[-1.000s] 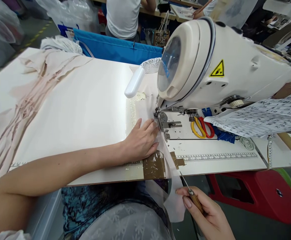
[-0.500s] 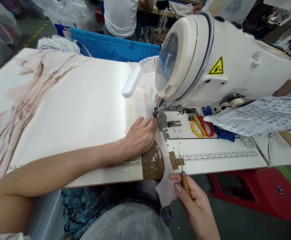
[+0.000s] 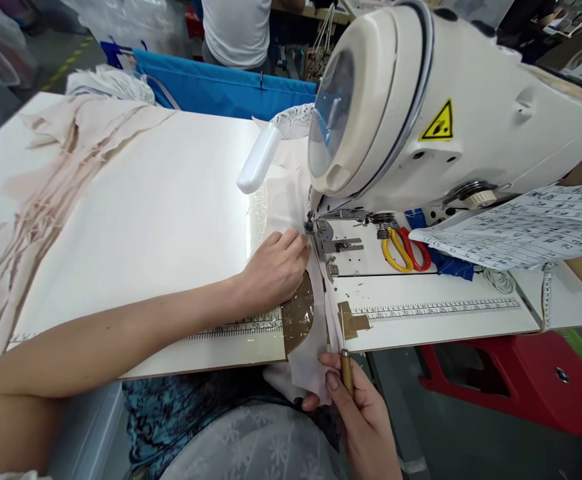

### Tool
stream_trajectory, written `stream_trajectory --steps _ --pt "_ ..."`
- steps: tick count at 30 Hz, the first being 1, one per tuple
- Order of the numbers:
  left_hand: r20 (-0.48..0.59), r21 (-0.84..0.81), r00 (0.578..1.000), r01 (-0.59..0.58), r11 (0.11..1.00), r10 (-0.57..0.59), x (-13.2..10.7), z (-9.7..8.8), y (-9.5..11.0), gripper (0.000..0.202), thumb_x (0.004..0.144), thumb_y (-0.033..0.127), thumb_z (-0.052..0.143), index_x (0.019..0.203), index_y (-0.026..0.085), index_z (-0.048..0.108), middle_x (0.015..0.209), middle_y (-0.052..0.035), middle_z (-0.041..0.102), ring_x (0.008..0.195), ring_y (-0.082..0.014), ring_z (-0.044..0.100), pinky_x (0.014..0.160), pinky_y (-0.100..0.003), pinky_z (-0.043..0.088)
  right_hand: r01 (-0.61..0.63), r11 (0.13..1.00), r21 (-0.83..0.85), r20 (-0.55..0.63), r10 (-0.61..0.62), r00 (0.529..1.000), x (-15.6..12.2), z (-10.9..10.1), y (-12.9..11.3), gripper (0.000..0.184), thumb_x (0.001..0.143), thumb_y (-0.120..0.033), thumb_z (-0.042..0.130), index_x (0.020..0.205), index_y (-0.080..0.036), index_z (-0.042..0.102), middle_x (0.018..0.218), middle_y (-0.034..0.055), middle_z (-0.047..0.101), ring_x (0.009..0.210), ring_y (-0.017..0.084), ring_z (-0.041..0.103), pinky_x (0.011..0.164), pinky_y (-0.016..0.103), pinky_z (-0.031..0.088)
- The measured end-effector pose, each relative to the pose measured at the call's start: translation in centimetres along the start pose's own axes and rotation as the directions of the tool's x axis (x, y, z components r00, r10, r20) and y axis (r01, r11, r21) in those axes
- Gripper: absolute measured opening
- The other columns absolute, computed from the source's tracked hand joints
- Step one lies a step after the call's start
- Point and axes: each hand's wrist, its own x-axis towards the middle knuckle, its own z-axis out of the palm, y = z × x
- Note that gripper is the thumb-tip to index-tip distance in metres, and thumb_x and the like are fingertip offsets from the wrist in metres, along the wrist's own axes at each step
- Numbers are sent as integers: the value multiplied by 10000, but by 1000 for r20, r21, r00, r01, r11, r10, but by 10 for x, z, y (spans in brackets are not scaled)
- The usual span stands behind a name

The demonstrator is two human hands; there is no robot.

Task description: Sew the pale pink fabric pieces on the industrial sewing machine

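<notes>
My left hand (image 3: 273,270) rests palm down with curled fingers on a strip of pale pink fabric (image 3: 291,200), fingertips close to the presser foot (image 3: 321,237) of the white sewing machine (image 3: 431,113). My right hand (image 3: 358,413) is below the table's front edge, closed around a wooden-handled awl (image 3: 345,370) and pinching the hanging end of the same fabric (image 3: 313,360). The awl's metal point stands upright against the table edge.
Red and yellow scissors (image 3: 403,250) lie on the machine bed. A printed paper sheet (image 3: 525,223) hangs over the right side. Pink fabric pieces (image 3: 45,193) pile at the table's left. A red stool (image 3: 511,387) stands below right; a person in white (image 3: 238,30) sits behind a blue bin (image 3: 221,87).
My right hand has risen leftward with the awl to the table's front edge, gathering the fabric end. My left hand's fingers have curled and shifted slightly toward the presser foot.
</notes>
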Motion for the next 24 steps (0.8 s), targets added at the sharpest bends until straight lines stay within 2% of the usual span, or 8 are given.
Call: stream_trajectory --steps 3,7,11,14,19,24 --pt "-12 -3 1000 9 1000 -9 3 3 -2 339 956 171 409 1196 35 606 1210 -181 601 1054 -300 511 840 -398 435 69 995 -72 -11 -70 998 1 1 -3 395 756 -528 815 974 -207 742 705 -21 681 574 152 678 649 268 546" --pt "-17 -31 999 40 999 -41 7 10 -9 369 944 197 428 1227 26 591 1211 -182 596 1082 -308 505 859 -404 433 93 990 -111 7 -92 996 4 -2 -5 372 788 -523 789 983 -211 732 703 -8 700 589 144 668 646 258 545" --pt "-41 -49 997 59 997 -61 6 15 -13 397 956 217 408 1257 22 578 1224 -184 589 1112 -314 502 879 -420 418 128 979 -159 99 -113 989 10 -13 2 330 863 -493 724 1023 -204 712 719 14 709 603 155 677 622 265 554" --pt "-60 -55 997 45 997 -49 4 14 -11 406 958 227 405 1266 26 576 1236 -181 589 1146 -317 495 902 -426 407 184 966 -180 175 -153 973 12 -19 7 296 911 -471 673 1038 -207 705 736 20 707 617 157 686 621 262 557" --pt "-52 -75 999 8 997 -11 2 10 -2 410 953 244 415 1251 17 583 1282 -191 578 1166 -316 497 937 -423 403 174 964 -200 174 -140 975 9 -22 9 248 950 -442 633 1027 -219 709 751 10 699 646 138 677 640 230 547" --pt "-73 -75 997 -16 997 10 1 11 2 387 946 245 430 1222 31 597 1253 -191 595 1147 -318 514 929 -423 411 200 954 -223 251 -142 957 12 -27 15 228 988 -421 579 1051 -228 683 776 26 723 656 147 696 633 231 558"
